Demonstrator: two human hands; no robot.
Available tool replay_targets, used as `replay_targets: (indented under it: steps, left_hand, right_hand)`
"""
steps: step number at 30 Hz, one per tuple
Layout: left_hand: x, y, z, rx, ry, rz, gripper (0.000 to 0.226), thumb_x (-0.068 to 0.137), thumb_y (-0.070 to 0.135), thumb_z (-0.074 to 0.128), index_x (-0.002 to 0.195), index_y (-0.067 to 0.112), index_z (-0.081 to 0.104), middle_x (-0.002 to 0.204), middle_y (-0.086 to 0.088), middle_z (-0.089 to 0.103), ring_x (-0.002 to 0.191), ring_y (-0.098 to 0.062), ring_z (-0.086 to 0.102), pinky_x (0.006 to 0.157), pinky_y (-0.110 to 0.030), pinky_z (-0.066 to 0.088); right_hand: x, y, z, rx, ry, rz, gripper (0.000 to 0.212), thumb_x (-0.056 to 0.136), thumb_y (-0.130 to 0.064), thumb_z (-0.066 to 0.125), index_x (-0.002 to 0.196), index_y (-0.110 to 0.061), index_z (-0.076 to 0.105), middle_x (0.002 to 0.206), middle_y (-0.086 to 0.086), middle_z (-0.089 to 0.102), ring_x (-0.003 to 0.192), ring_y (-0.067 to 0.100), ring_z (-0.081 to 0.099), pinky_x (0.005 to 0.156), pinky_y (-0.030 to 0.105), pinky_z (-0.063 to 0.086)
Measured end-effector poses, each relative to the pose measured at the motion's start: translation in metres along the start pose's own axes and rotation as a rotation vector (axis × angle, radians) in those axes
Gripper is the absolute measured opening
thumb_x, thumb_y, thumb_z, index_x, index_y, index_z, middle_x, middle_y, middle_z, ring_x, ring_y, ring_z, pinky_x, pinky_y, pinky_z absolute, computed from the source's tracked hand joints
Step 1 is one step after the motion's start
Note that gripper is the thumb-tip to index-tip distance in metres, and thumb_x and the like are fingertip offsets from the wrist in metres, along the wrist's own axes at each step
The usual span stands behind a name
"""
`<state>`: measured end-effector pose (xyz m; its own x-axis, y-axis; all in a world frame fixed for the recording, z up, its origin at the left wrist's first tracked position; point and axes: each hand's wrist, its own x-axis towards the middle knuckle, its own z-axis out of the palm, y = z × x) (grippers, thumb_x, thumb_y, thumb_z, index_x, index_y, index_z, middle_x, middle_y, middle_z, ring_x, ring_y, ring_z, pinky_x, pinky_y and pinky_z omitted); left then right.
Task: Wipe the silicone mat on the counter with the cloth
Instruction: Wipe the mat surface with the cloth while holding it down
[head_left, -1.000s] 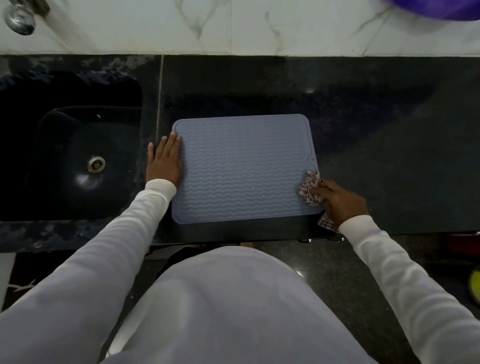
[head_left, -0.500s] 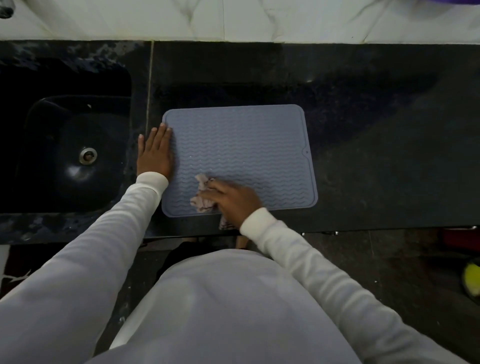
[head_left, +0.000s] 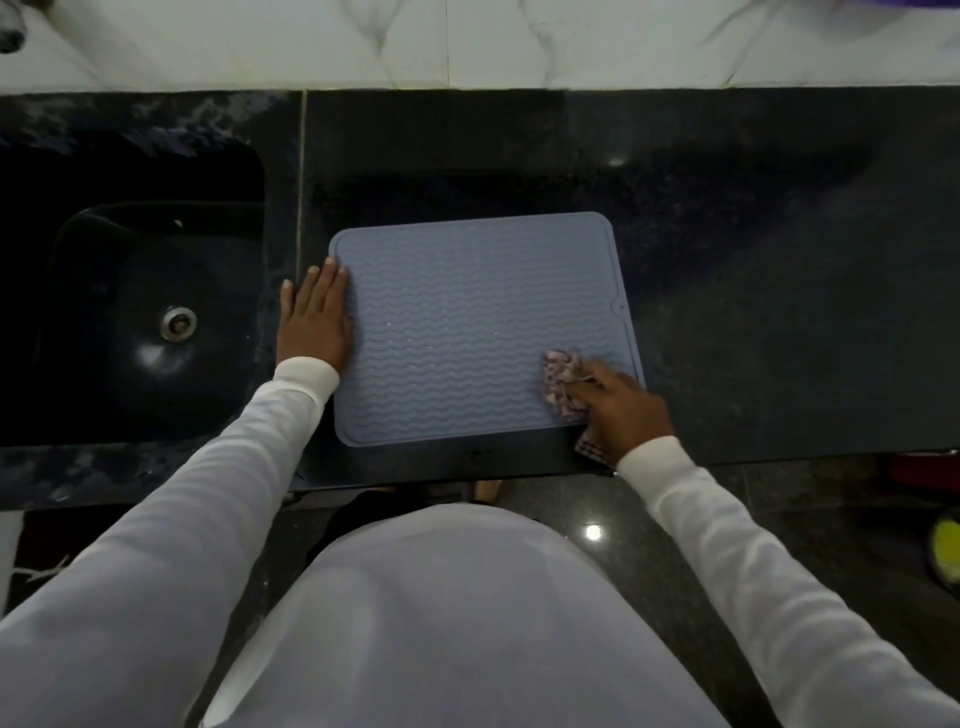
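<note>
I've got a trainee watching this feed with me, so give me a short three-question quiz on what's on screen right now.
1. True or false: the left hand lies flat along the left edge of the silicone mat.
2. Which corner of the mat is the cloth on? A) far left B) near right C) far right
3. Fill in: left of the mat, set into the counter, is the dark ____.

Key
1. True; its fingers are straight.
2. B; the right hand holds the bunched cloth there, part of it trailing off the mat's near edge.
3. sink, with a metal drain at its bottom.
</note>
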<state>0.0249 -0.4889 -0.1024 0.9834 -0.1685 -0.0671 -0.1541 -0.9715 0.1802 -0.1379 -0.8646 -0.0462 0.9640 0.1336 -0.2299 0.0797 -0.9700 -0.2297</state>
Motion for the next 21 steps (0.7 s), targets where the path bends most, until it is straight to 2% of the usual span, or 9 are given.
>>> replay_targets:
  steps: [4, 10, 13, 15, 16, 17, 19, 21]
  left_hand:
    - [0.000, -0.001, -0.001, 0.004, -0.003, 0.020, 0.056, 0.100, 0.021, 0.032, 0.153, 0.016, 0.017, 0.161, -0.004, 0.013, 0.148, -0.024, 0.010, 0.120, -0.043, -0.005]
    - [-0.001, 0.001, -0.003, -0.028, -0.005, 0.017, 0.055, 0.100, 0.020, 0.032, 0.153, 0.015, 0.018, 0.161, -0.005, 0.014, 0.148, -0.025, 0.011, 0.120, -0.043, -0.005]
    - [0.000, 0.001, -0.001, -0.034, -0.007, 0.013, 0.055, 0.100, 0.020, 0.030, 0.153, 0.015, 0.016, 0.161, -0.004, 0.012, 0.149, -0.024, 0.009, 0.120, -0.042, -0.006]
    - [0.000, 0.001, 0.000, -0.037, -0.014, 0.011, 0.054, 0.101, 0.020, 0.028, 0.153, 0.015, 0.015, 0.162, -0.004, 0.011, 0.149, -0.023, 0.007, 0.120, -0.042, -0.006]
    - [0.001, 0.001, 0.000, -0.040, -0.017, 0.010, 0.054, 0.101, 0.020, 0.028, 0.154, 0.016, 0.014, 0.162, -0.003, 0.010, 0.149, -0.023, 0.006, 0.120, -0.042, -0.006]
    - [0.001, 0.000, 0.000, -0.042, -0.017, 0.009, 0.054, 0.101, 0.020, 0.028, 0.154, 0.016, 0.015, 0.162, -0.003, 0.010, 0.149, -0.023, 0.006, 0.121, -0.043, -0.005]
    - [0.002, 0.000, 0.001, -0.050, -0.018, 0.013, 0.054, 0.101, 0.020, 0.030, 0.153, 0.016, 0.016, 0.162, -0.003, 0.011, 0.149, -0.023, 0.006, 0.121, -0.044, -0.004]
    - [0.002, -0.002, 0.002, -0.061, -0.021, 0.017, 0.054, 0.101, 0.020, 0.030, 0.153, 0.016, 0.017, 0.161, -0.003, 0.012, 0.149, -0.023, 0.007, 0.121, -0.044, -0.003]
  right_hand:
    - [-0.010, 0.027, -0.006, 0.007, 0.080, 0.172, 0.042, 0.077, -0.006, 0.068, 0.114, -0.025, 0.065, 0.128, 0.005, 0.055, 0.084, 0.039, 0.064, 0.067, 0.047, 0.056]
    - [-0.003, 0.021, -0.019, 0.056, 0.062, 0.348, 0.033, 0.086, -0.011, 0.058, 0.113, -0.027, 0.066, 0.123, 0.004, 0.056, 0.093, 0.037, 0.064, 0.079, 0.045, 0.054]
    - [0.009, -0.015, -0.028, 0.148, 0.220, 0.260, 0.035, 0.086, -0.011, 0.049, 0.112, -0.024, 0.069, 0.116, 0.006, 0.059, 0.092, 0.033, 0.063, 0.074, 0.036, 0.053]
    - [0.019, -0.055, -0.033, 0.269, 0.310, 0.123, 0.041, 0.084, -0.022, 0.040, 0.113, -0.024, 0.069, 0.115, 0.005, 0.061, 0.092, 0.025, 0.062, 0.072, 0.026, 0.047]
    - [0.026, -0.076, -0.029, 0.317, 0.304, 0.049, 0.045, 0.082, -0.028, 0.039, 0.115, -0.025, 0.068, 0.116, 0.005, 0.061, 0.094, 0.022, 0.061, 0.073, 0.023, 0.046]
    - [0.033, -0.097, -0.022, 0.343, 0.261, -0.010, 0.046, 0.080, -0.032, 0.040, 0.118, -0.027, 0.066, 0.119, 0.004, 0.060, 0.097, 0.022, 0.061, 0.076, 0.024, 0.048]
    - [0.045, -0.130, 0.003, 0.308, 0.090, -0.075, 0.050, 0.075, -0.035, 0.059, 0.125, -0.033, 0.060, 0.132, 0.001, 0.053, 0.103, 0.027, 0.062, 0.079, 0.038, 0.055]
    - [0.049, -0.144, 0.029, 0.155, -0.049, -0.120, 0.072, 0.065, -0.026, 0.079, 0.131, -0.036, 0.055, 0.149, 0.002, 0.039, 0.106, 0.035, 0.061, 0.076, 0.045, 0.057]
